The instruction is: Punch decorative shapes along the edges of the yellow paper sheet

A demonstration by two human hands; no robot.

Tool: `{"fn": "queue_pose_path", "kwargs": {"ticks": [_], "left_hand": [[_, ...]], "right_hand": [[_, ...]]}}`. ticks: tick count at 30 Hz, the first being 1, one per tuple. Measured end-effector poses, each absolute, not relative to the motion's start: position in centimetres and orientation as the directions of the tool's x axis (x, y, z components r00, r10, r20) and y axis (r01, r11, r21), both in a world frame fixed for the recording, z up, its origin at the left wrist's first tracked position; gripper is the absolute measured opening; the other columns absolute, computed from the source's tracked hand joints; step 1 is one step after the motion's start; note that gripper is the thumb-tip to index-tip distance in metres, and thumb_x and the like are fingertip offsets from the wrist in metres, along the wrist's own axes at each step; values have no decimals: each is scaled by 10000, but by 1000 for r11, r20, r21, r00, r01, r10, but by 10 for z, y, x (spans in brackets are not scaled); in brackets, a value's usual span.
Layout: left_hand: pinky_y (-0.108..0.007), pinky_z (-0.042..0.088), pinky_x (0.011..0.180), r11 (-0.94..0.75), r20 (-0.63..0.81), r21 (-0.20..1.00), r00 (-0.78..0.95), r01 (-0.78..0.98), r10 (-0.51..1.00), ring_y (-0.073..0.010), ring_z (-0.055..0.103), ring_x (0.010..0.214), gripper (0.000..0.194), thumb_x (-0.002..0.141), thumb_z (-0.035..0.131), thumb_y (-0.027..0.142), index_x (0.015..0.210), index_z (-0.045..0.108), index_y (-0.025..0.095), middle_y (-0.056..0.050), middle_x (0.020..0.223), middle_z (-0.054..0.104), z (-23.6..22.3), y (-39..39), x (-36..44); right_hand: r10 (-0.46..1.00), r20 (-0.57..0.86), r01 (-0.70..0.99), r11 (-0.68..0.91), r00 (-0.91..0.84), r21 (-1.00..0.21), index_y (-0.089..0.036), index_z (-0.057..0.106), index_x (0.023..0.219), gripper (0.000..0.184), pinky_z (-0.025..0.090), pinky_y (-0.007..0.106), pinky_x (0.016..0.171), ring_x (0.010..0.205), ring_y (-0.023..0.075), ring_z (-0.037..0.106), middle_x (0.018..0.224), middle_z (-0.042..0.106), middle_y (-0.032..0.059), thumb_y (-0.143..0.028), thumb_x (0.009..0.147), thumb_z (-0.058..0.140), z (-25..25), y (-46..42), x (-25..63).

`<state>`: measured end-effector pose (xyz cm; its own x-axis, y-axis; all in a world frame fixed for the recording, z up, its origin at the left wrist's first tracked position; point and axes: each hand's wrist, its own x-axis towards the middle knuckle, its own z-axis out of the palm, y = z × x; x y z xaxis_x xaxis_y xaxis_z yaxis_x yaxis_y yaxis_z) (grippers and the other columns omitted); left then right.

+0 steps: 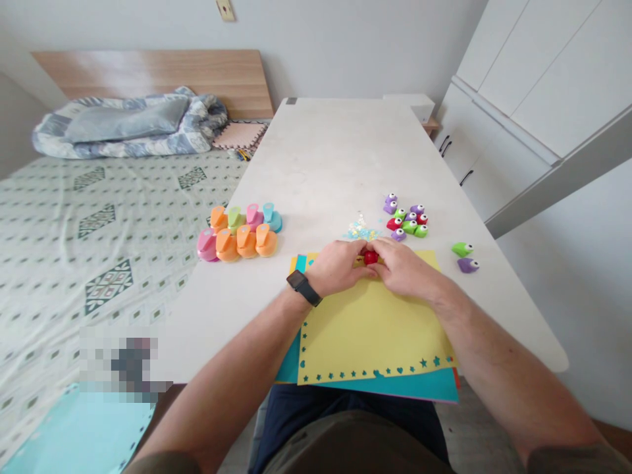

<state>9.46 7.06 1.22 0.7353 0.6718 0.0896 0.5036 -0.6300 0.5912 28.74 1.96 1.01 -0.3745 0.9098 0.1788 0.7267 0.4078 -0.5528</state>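
A small red craft punch sits at the far edge of a yellow paper sheet. My left hand and my right hand are both closed around it, fingers meeting over the punch. Star, heart and other small cut-outs run along the sheet's left and near edges, showing the blue paper beneath. Just beyond my fingers lies a loose pile of tiny blue, yellow and white paper bits. My hands hide part of the sheet's far edge.
Several large lever punches stand left on the white table. Several small eyed punches cluster at the right, with a green one and a purple one apart. A bed adjoins the left side; light-blue paper lies lower left.
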Motion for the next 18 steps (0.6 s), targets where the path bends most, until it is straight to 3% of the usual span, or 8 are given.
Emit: {"fn": "queue_pose_path", "kwargs": {"ticks": [18], "left_hand": [[-377, 572, 952, -613, 111, 608, 710, 504, 695, -286, 741, 1126, 637, 826, 810, 559, 1319, 619, 204, -98, 1205, 774, 13, 73, 88]], "right_hand": [[919, 218, 740, 394, -329, -546, -186, 657, 1090, 187, 490, 429, 882, 985, 287, 626, 1018, 699, 112, -163, 904, 651, 12, 20, 290]]}}
